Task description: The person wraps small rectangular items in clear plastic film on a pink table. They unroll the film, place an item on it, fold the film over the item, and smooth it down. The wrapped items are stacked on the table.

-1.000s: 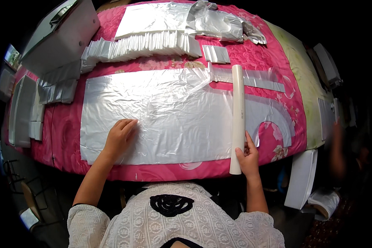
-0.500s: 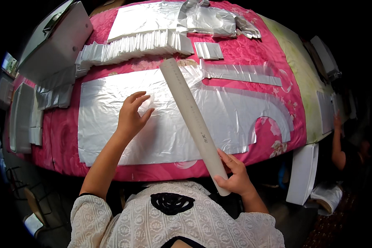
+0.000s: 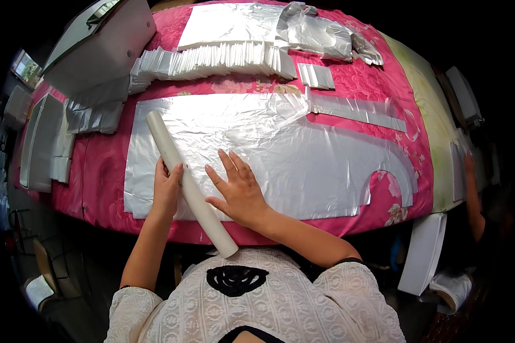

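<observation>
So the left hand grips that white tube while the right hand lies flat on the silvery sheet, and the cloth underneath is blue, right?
Not quite: the cloth is pink with a flower pattern, not blue, as the head view shows. The rest holds: the left hand grips the white tube, and the right hand lies flat on the silvery sheet.

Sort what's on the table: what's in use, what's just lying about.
In use: white tube, left hand, right hand, large silver sheet.
Lying about: folded white stack, silver strip, crumpled silver film, grey box.
</observation>
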`<state>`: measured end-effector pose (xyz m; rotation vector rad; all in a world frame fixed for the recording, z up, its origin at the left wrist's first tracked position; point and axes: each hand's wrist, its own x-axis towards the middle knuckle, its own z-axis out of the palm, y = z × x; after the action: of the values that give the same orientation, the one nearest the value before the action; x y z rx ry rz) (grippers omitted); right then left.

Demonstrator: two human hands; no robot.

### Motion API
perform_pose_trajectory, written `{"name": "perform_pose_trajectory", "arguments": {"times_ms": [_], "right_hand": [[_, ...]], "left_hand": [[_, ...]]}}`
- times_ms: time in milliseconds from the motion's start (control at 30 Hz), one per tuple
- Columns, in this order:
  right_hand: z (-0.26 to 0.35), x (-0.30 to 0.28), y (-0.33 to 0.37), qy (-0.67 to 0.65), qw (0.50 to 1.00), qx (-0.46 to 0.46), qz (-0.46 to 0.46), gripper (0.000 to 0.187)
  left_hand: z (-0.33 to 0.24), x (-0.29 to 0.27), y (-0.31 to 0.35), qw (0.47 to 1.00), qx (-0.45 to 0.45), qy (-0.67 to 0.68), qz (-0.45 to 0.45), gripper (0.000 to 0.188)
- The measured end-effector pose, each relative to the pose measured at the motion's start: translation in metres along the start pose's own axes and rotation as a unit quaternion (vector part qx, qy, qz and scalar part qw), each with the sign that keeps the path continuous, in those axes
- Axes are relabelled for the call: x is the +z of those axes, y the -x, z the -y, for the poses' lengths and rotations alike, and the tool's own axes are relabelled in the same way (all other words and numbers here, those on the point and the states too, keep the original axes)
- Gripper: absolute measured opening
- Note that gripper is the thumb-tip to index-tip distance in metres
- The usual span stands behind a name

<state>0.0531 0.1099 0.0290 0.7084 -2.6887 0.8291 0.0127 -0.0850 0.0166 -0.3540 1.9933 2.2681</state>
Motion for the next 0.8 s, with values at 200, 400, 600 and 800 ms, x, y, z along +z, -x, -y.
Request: {"name": "perform_pose_trajectory", "arguments": {"times_ms": [200,400,600,800], "right_hand": [[-0.075,-0.022,0.010,0.126,0.983,0.102,0.084,0.067],[-0.167,-0.112,0.084,0.252,0.941,0.225,0.011,0.066],[-0.247,-0.200,0.126,0.335,0.826,0.435,-0.125,0.050],[-0.341,-0.303,0.139,0.269,0.675,0.652,-0.216,0.040]], "left_hand": [[-0.006,0.020,-0.011,0.999,0.019,-0.021,-0.014,0.054],[0.004,0.048,-0.019,0.999,0.018,-0.045,0.007,0.057],[0.001,0.072,-0.019,0.996,0.011,-0.090,0.000,0.061],[0.009,0.075,-0.024,0.993,0.022,-0.117,-0.015,0.062]]}}
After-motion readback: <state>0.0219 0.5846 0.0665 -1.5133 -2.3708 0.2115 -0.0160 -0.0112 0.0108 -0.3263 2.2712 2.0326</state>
